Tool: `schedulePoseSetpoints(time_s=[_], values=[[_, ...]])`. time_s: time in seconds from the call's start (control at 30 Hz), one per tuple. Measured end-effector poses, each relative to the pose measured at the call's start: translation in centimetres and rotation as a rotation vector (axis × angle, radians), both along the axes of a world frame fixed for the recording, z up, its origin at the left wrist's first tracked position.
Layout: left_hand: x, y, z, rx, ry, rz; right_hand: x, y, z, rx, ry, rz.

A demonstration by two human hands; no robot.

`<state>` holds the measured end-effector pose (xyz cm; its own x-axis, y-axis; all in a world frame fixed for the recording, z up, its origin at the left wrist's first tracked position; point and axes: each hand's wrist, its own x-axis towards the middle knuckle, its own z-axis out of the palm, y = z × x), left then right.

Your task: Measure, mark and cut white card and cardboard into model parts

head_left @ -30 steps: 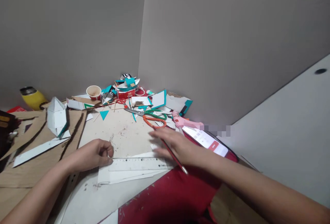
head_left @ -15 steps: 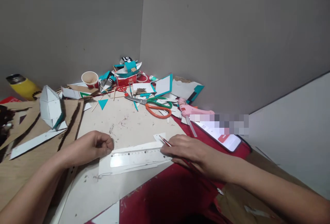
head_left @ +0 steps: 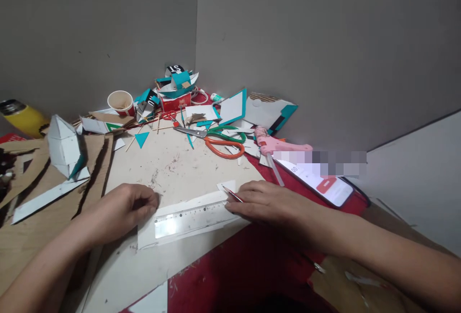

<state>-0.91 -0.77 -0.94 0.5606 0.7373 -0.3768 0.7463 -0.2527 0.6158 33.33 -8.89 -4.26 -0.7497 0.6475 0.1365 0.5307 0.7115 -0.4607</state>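
A clear plastic ruler [head_left: 183,221] lies on white paper [head_left: 147,240], tilted slightly up to the right. My left hand [head_left: 135,207] rests at the ruler's left end, fingers curled and thumb against the index finger, by the paper's upper left edge. Whatever those fingertips may pinch is hidden. My right hand [head_left: 261,202] keeps a pencil [head_left: 235,195] between its fingers, the tip pointing up and left. The same hand's fingertips press on the ruler's right end.
Scissors [head_left: 219,141] with green and orange handles lie beyond the paper. A pink glue gun [head_left: 284,146] and a phone [head_left: 320,178] are at right. Behind stand a paper cup [head_left: 121,103] and a teal paper model [head_left: 178,85]; a white folded-paper shape [head_left: 65,145] sits left on cardboard [head_left: 99,164].
The view has shifted a little, so the background items sit slightly higher. Both hands stay at the ruler's ends, and the pencil remains in my right hand.
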Motion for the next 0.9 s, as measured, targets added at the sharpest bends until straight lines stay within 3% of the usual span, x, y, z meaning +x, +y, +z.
schedulePoseSetpoints(time_s=[0.1,0.17,0.23,0.27,0.33,0.43,0.5,0.63,0.9], values=[[1.4,-2.5,1.1,0.392,0.169,-0.063,0.0,0.1,-0.1,-0.011,-0.021,-0.019],[3.0,-5.1,0.9,0.577,0.207,-0.155,0.0,0.2,-0.1,-0.017,-0.021,-0.027],[4.5,-7.8,-0.5,0.760,0.183,-0.368,0.0,0.3,-0.3,-0.014,-0.016,-0.034],[5.2,-9.0,-1.5,0.898,0.151,-0.421,0.0,0.3,-0.3,-0.012,-0.016,-0.038],[6.0,-10.6,-3.8,1.012,0.158,-0.501,0.0,0.4,-0.5,-0.013,-0.019,-0.048],[6.2,-11.3,-6.3,0.972,0.222,-0.499,0.1,0.3,-0.8,-0.015,0.027,-0.080],[5.9,-11.0,-7.0,0.937,0.239,-0.494,0.1,0.3,-0.8,-0.016,0.099,-0.116],[5.6,-10.5,-7.0,0.973,0.222,-0.492,-0.3,0.6,-0.2,-0.025,0.203,-0.149],[5.7,-10.7,-7.5,1.026,0.243,-0.489,-1.9,2.2,0.1,-0.112,0.097,-0.098]])
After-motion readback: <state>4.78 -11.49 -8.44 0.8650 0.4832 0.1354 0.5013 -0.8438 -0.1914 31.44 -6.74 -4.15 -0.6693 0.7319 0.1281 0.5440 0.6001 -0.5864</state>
